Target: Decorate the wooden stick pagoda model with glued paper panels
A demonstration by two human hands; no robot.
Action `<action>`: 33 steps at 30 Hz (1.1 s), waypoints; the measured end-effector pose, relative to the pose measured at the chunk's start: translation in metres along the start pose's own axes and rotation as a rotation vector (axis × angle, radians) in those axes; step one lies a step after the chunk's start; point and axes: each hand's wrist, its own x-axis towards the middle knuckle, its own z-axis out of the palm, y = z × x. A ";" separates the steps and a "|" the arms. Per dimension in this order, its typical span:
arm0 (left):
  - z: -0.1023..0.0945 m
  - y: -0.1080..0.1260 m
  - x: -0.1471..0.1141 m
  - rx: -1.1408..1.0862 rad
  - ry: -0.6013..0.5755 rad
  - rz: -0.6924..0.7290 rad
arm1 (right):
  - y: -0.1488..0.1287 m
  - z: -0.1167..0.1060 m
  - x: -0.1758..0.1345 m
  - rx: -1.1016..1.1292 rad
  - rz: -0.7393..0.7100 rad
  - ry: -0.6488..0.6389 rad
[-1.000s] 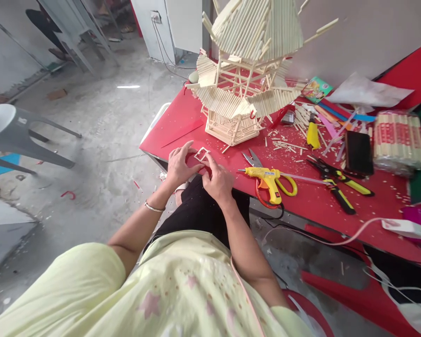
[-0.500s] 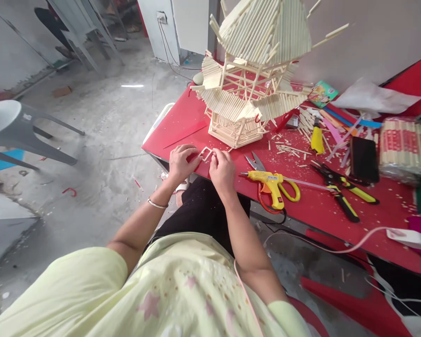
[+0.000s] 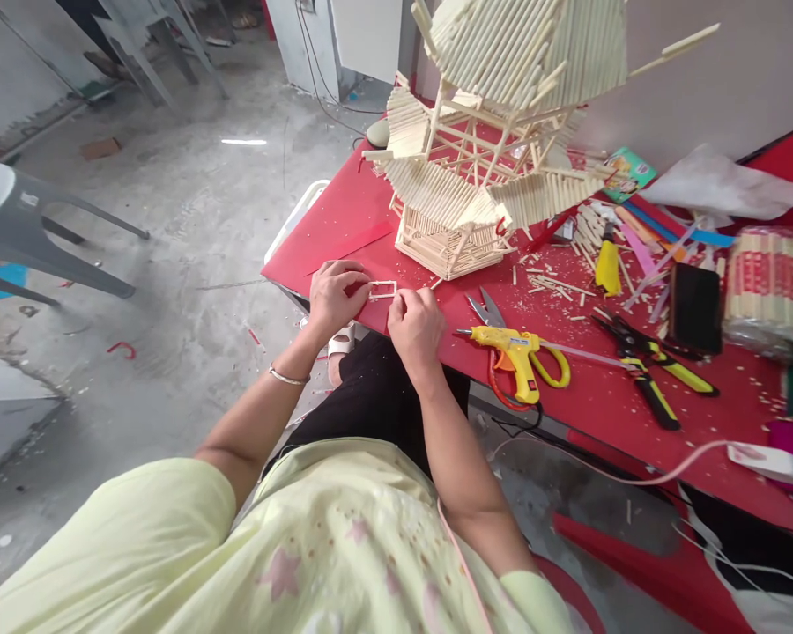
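Note:
A small rectangular frame of thin wooden sticks [image 3: 383,283] is pinched between my two hands near the front edge of the red table [image 3: 344,242]. My left hand [image 3: 336,299] closes its fingers on the frame's left end. At the right end, my right hand [image 3: 416,324] has its fingers curled against it. Just beyond my hands stands a tiered tower of wooden sticks [image 3: 449,194] with slatted roofs. A yellow glue gun [image 3: 512,350] lies on its side to the right of my right hand, overlapping yellow-handled scissors [image 3: 555,370].
Farther right are pliers [image 3: 644,370], a black phone [image 3: 695,308], a yellow cutter [image 3: 608,269] and a wrapped bundle of sticks [image 3: 773,286]. Loose sticks and scraps [image 3: 559,282] are strewn behind the tools. A grey plastic stool [image 3: 33,229] stands on the floor at left.
The small stick frame has turned from a slant to nearly level with the table edge. Both hands still hold it. The view has shifted slightly, moving the tower and tools right.

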 end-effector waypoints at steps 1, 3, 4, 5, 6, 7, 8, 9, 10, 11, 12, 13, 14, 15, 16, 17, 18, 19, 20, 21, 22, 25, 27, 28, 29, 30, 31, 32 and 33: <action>-0.001 -0.001 0.001 -0.006 -0.008 0.008 | 0.001 0.000 0.000 0.006 -0.002 -0.002; -0.003 -0.003 0.004 -0.016 -0.027 0.026 | 0.002 0.000 -0.001 0.021 -0.002 -0.012; -0.004 -0.004 0.005 -0.021 -0.039 0.034 | 0.003 0.000 0.000 0.032 0.001 -0.014; -0.005 -0.004 0.006 -0.024 -0.053 0.041 | 0.003 -0.001 0.000 0.045 0.005 -0.011; -0.005 -0.005 0.007 -0.025 -0.065 0.046 | 0.003 -0.001 0.001 0.063 0.007 -0.003; -0.006 -0.006 0.009 -0.026 -0.076 0.052 | 0.004 -0.002 0.002 0.085 0.008 0.009; -0.006 -0.006 0.010 -0.029 -0.087 0.060 | 0.004 -0.002 0.003 0.111 0.003 0.019; -0.006 -0.007 0.011 -0.033 -0.098 0.070 | 0.005 -0.001 0.005 0.142 -0.009 0.027; -0.006 -0.008 0.012 -0.035 -0.109 0.079 | 0.006 0.000 0.006 0.175 -0.026 0.033; -0.006 -0.008 0.013 -0.036 -0.120 0.084 | 0.008 0.001 0.008 0.209 -0.048 0.039; -0.006 -0.009 0.014 -0.035 -0.134 0.088 | 0.009 0.003 0.010 0.243 -0.069 0.044; -0.005 -0.009 0.015 -0.034 -0.153 0.091 | 0.011 0.005 0.012 0.272 -0.087 0.050; -0.004 -0.009 0.016 -0.032 -0.171 0.093 | 0.012 0.007 0.014 0.295 -0.100 0.056; -0.004 -0.009 0.017 -0.032 -0.186 0.096 | 0.013 0.009 0.016 0.310 -0.109 0.059; -0.003 -0.009 0.017 -0.032 -0.196 0.101 | 0.014 0.011 0.017 0.317 -0.117 0.059; -0.002 -0.009 0.017 -0.033 -0.198 0.105 | 0.014 0.012 0.018 0.315 -0.121 0.055; -0.001 -0.009 0.018 -0.032 -0.197 0.108 | 0.014 0.012 0.019 0.307 -0.123 0.048; 0.000 -0.009 0.018 -0.030 -0.193 0.108 | 0.014 0.012 0.019 0.295 -0.123 0.040; 0.001 -0.009 0.018 -0.029 -0.190 0.108 | 0.013 0.012 0.019 0.283 -0.121 0.029; 0.001 -0.009 0.018 -0.029 -0.190 0.107 | 0.012 0.012 0.019 0.273 -0.116 0.018; 0.001 -0.009 0.019 -0.031 -0.192 0.106 | 0.011 0.011 0.019 0.264 -0.110 0.010; -0.001 -0.010 0.023 -0.051 -0.213 0.110 | 0.009 0.009 0.017 0.244 -0.099 -0.001; -0.002 -0.012 0.027 -0.080 -0.242 0.133 | 0.009 0.007 0.016 0.232 -0.097 -0.002; -0.003 -0.014 0.028 -0.098 -0.257 0.152 | 0.008 0.007 0.016 0.224 -0.096 -0.003; -0.003 -0.015 0.030 -0.115 -0.267 0.175 | 0.008 0.006 0.016 0.214 -0.096 -0.002; -0.003 -0.017 0.031 -0.130 -0.271 0.198 | 0.008 0.006 0.015 0.205 -0.096 0.000; -0.003 -0.018 0.032 -0.143 -0.271 0.221 | 0.008 0.006 0.015 0.195 -0.098 0.002; -0.003 -0.019 0.033 -0.152 -0.268 0.240 | 0.007 0.005 0.015 0.187 -0.100 0.004; -0.003 -0.020 0.033 -0.157 -0.265 0.253 | 0.007 0.005 0.015 0.182 -0.102 0.004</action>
